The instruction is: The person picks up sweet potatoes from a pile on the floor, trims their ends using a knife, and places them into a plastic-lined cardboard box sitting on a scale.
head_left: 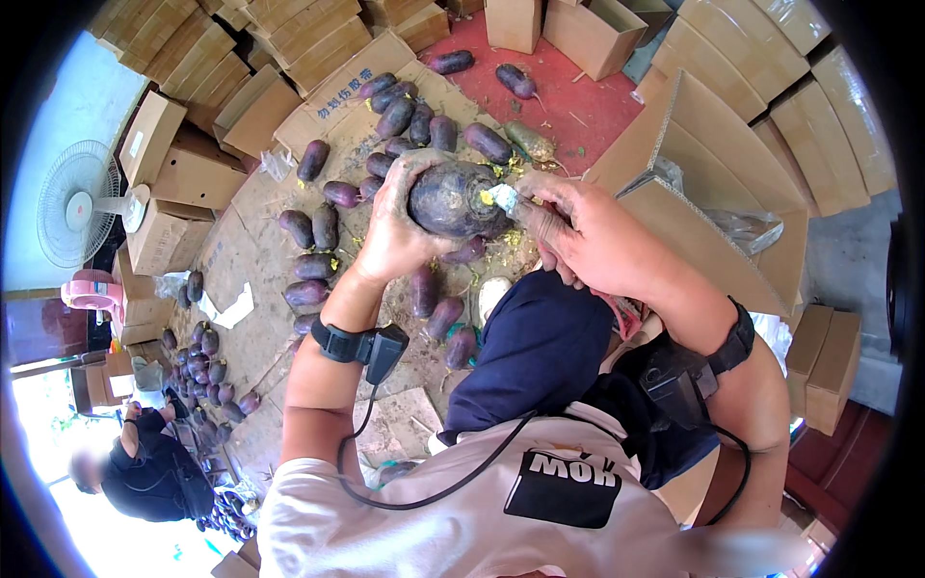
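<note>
My left hand [408, 209] is wrapped round a large dark purple radish [449, 199], raised above the floor with its cut crown turned right. Pinched between the thumb and fingers of my right hand [560, 224] is a small whitish-blue object [504, 197], whose exact kind I cannot tell. It meets the yellow-green stem end [486, 197] of the radish. Below and beyond my hands, several purple radishes [396, 117] lie on flattened cardboard [347, 115]. Yellow leaf scraps [512, 237] are scattered among them, and a greenish radish [530, 141] rests near the red floor area.
To the right stands an open cardboard box [730, 188] with clear plastic inside. Stacked cartons [759, 50] line the back. A white fan [79, 206] and a pink fan [94, 292] are on the left. A person in dark clothing [155, 469] sits near another radish pile [199, 368].
</note>
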Tool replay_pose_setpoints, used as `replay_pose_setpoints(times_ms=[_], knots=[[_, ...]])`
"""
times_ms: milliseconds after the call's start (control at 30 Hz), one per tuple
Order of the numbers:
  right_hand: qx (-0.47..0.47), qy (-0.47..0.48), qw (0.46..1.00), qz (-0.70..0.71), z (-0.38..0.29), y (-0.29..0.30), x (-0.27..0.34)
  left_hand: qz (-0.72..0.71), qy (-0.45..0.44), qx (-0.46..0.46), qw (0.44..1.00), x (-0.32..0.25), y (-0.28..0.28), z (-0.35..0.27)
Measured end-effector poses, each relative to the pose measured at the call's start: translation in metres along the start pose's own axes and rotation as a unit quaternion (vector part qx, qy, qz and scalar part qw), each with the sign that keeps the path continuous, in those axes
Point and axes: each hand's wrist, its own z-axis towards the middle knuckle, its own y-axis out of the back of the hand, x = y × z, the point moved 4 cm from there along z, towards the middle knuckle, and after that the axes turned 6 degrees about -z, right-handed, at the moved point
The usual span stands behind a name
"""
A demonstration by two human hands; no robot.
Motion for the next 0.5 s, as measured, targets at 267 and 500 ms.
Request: replay_pose_setpoints(times_ms=[267, 500], knots=[[0.027, -0.097, 0.982, 0.16, -0.001, -0.011, -0.003, 0.036, -0.036, -0.083, 0.995, 0.005, -0.003, 0.001], [0.043, -0.14, 0.926, 0.348, -0.004, -0.027, -0.003, 0.138, -0.145, -0.18, 0.963, -0.008, -0.005, 0.001]])
